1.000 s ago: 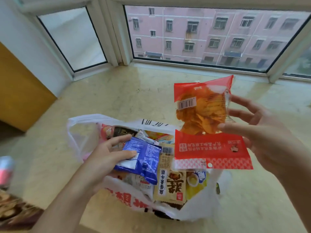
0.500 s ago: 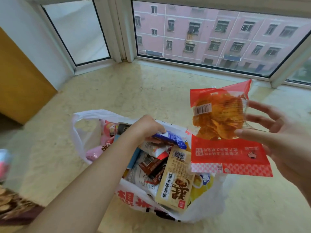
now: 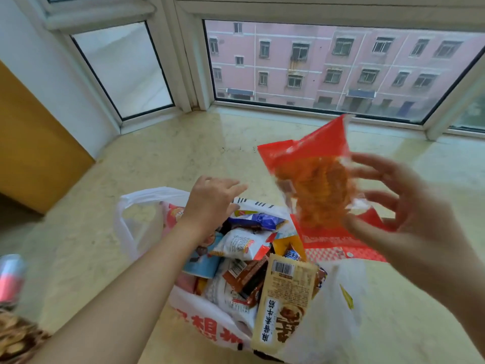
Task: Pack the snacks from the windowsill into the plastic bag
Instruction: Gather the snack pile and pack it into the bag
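A white plastic bag (image 3: 136, 219) with red print stands open on the marble windowsill (image 3: 147, 156), stuffed with several snack packets. A blue packet (image 3: 258, 220) lies near the top and a cream biscuit pack (image 3: 284, 303) sticks out at the front. My left hand (image 3: 212, 198) hovers over the bag's far side, fingers relaxed and holding nothing. My right hand (image 3: 404, 222) holds a red and clear bag of orange chips (image 3: 317, 190) above the bag's right side, thumb in front and fingers behind it.
Window frames and glass (image 3: 328, 69) border the sill at the back. A yellow panel (image 3: 31, 143) stands at the left. A pink and silver object (image 3: 10, 277) sits blurred at the left edge.
My left hand has dropped the blue packet into the bag and lifted away with nothing in it. The chip bag in my right hand has tilted and shifted slightly.
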The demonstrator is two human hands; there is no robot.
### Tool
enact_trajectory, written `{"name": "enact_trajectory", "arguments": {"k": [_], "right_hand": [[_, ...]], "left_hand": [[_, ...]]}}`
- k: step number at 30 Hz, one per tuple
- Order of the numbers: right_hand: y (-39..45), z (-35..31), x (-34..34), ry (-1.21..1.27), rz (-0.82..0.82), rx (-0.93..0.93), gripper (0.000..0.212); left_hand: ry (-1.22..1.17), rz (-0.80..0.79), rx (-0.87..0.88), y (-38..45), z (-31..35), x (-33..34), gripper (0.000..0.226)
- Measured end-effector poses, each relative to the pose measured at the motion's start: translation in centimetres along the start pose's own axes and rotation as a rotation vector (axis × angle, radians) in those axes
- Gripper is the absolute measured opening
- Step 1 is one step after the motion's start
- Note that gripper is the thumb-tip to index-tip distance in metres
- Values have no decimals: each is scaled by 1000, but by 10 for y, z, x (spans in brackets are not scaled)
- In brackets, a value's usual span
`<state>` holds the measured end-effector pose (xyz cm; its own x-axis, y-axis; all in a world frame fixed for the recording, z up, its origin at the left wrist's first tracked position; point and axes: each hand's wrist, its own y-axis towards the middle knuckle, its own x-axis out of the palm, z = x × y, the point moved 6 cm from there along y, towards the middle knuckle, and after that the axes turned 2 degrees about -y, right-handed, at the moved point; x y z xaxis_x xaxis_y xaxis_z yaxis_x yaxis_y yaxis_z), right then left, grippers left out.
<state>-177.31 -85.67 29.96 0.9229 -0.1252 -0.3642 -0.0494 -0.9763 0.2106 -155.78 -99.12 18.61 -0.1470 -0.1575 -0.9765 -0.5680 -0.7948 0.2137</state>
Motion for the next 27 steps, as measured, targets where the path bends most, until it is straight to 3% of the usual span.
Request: {"name": "enact_trajectory", "arguments": {"k": [3,5,7,9,12,16,20,24,27], "right_hand": [[-9,-8,27,-336,-25,-226,79],[-15,-8,43,-494,-54,-289,65],[-21,-8,57,-647,-54,-340,58],[-27,-7,69,-799,-49,-395,55],[-33,-5,87,-932,-23,-465,57],[-31,-4,117,-993,-34,-492,53],[-24,-1,143,-1041,-57,-462,64],[-22,2,155,-983,-14,-436,56],[-20,3,164,-983,-1,-430,56]], "left_hand": [[21,32,147,8,-2,3,24],[-37,-39,157,14,-5,1,11],[-103,-179,53,21,-16,8,18],[-138,-230,60,27,-24,19,22],[-122,-66,246,30,-21,12,15],[-27,222,400,21,-27,-2,26],[-3,317,537,13,-28,0,28],[-15,405,649,10,-29,-6,21],[-10,385,672,14,-34,-3,34]]}}
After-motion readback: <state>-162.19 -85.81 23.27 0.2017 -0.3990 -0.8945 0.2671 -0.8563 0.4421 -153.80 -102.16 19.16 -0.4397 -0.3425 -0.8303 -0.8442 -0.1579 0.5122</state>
